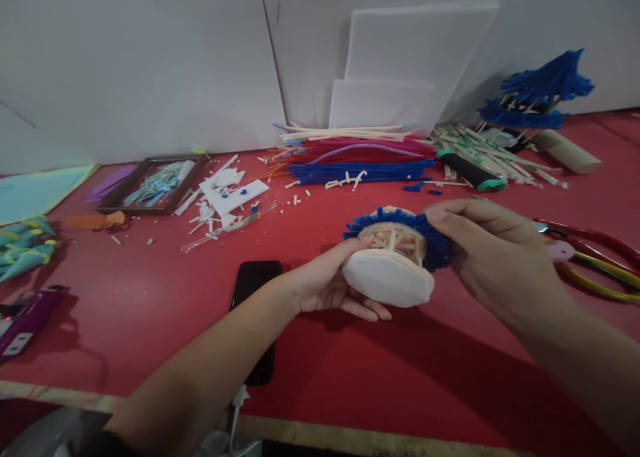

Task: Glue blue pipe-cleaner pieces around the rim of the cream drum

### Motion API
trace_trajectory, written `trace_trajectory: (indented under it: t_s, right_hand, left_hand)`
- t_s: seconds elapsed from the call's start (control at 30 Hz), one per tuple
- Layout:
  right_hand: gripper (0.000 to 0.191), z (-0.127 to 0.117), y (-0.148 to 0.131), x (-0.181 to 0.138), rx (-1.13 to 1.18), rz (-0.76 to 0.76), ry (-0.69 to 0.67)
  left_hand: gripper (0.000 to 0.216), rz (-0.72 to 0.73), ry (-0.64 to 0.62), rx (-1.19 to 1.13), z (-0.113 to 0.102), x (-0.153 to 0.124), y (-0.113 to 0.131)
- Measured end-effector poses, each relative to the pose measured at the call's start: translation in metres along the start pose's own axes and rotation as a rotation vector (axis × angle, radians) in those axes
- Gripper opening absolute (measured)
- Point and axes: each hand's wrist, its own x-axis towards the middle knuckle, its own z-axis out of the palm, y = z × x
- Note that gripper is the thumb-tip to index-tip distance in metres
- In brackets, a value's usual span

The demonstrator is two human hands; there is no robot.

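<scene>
Above the red table, a small handmade model [389,278] is tilted on its side, its white many-sided base facing me. Short blue fuzzy strips form a fringe [440,243] around its far end, and pale sticks show inside. My left hand [340,277] supports the model from the left, thumb on top and fingers beneath it. On the right, my right hand [480,243] pinches the blue fringe between thumb and forefinger. Whether a separate piece is in that pinch is hidden.
Bundled pipe cleaners [360,171] lie along the back, beside wrapped sticks [480,150]. A blue-roofed model [545,97] stands back right. Red- and yellow-handled pliers [595,263] lie right. A phone [257,283] is under my left forearm; a framed tray [113,203] and white scraps [225,197] lie left.
</scene>
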Motion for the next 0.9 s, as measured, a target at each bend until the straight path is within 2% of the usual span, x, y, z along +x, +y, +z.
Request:
trace_trajectory:
  t_s: [0.4, 0.57, 0.83, 0.9]
  right_hand:
    - [0.037, 0.005, -0.009, 0.002, 0.0, 0.116, 0.016]
    - [0.04, 0.008, -0.013, 0.0, 0.042, 0.162, 0.017]
    - [0.027, 0.005, -0.006, 0.006, 0.086, 0.25, 0.137]
    - [0.021, 0.004, -0.003, 0.01, 0.067, 0.272, 0.156]
  left_hand:
    - [0.062, -0.011, 0.057, 0.025, 0.004, 0.0, 0.001]
    - [0.075, 0.02, 0.081, 0.047, 0.005, -0.003, 0.001]
    - [0.092, 0.075, 0.059, 0.035, 0.008, -0.008, 0.002]
    - [0.091, 0.129, 0.123, 0.079, 0.01, -0.007, 0.001]
